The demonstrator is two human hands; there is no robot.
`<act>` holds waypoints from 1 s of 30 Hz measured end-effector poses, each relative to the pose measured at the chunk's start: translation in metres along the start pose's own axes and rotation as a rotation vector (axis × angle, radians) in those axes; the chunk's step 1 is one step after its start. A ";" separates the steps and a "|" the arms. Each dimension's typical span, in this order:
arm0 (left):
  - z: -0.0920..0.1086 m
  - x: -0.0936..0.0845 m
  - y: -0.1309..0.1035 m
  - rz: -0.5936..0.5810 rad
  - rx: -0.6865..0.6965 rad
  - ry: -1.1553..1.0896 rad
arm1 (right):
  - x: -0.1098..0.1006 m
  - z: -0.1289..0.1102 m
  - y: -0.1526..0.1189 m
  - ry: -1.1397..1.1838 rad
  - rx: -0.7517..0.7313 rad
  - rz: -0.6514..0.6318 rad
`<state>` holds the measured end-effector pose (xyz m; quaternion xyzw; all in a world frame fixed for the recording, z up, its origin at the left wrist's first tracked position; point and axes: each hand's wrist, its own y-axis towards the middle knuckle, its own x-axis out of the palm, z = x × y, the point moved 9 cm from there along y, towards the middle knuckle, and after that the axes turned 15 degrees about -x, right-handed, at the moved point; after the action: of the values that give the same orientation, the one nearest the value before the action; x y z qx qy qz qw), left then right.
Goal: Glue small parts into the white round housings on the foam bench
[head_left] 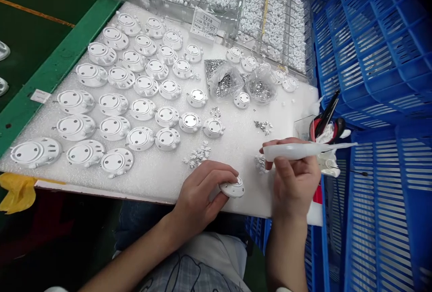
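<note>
My left hand (202, 190) grips a small white oval part (233, 187) by its edge, near the front of the foam-covered table (249, 148). To the right, my right hand (293, 179) is wrapped round a white squeeze bottle (292, 151), held level with its long thin tip pointing right. Many similar white oval parts (113, 128) lie in rows on the left half of the table. A heap of tiny white pieces (199, 154) sits beyond my left hand, and small metal bits (263, 126) lie beyond the bottle.
Clear divided trays (243, 4) of small white pieces span the back, with a handwritten label (205, 24) in front. Two plastic bags (224, 83) hold metal bits. Black-and-red scissors (326, 125) stand at the right edge. Blue crates (378, 58) line the right side.
</note>
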<state>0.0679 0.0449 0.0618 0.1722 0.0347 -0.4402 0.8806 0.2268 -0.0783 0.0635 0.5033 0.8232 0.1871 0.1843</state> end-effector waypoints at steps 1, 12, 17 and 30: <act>0.000 0.000 0.000 -0.002 -0.001 -0.005 | 0.001 -0.001 0.001 -0.020 0.005 -0.014; 0.000 -0.001 -0.001 -0.017 0.020 -0.042 | 0.022 -0.012 0.061 -0.531 -0.102 -0.320; -0.001 -0.003 -0.002 -0.002 0.026 -0.064 | 0.058 0.016 0.081 -0.711 -0.112 -0.490; -0.002 -0.004 -0.002 -0.001 0.032 -0.118 | 0.106 -0.031 0.041 -1.004 -0.496 -0.780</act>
<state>0.0637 0.0471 0.0602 0.1603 -0.0242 -0.4504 0.8780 0.1977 0.0303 0.0982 0.1386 0.6921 0.0340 0.7076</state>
